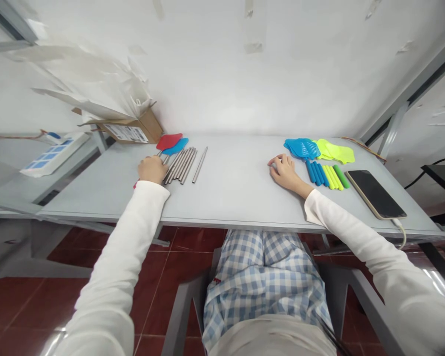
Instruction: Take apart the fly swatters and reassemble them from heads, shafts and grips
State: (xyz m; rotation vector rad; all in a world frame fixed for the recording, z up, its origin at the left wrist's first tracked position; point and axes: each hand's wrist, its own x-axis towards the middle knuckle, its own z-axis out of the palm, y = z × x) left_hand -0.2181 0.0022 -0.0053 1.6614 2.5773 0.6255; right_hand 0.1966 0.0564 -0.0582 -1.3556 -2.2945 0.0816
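My left hand (153, 169) is closed around the thin metal stems of fly swatters at the left of the table. A red swatter head (169, 142) and a blue swatter head (177, 147) extend beyond its fingers; the handle ends are hidden under the hand. Right beside it lies a row of several metal rods (181, 164), with one rod (200, 164) set a little apart. My right hand (284, 170) rests on the tabletop, fingers loosely bent and apart, with nothing visible in it. Nearest to it are blue swatter heads (302, 148) and blue grip tubes (316, 173).
Yellow swatter heads (335, 151), yellow tubes (333, 177) and a green tube (341, 176) lie on the right. A phone (376, 194) with a plugged-in cable is near the right edge. At the back left stands a cardboard box (133, 129); a power strip (54, 155) lies farther left.
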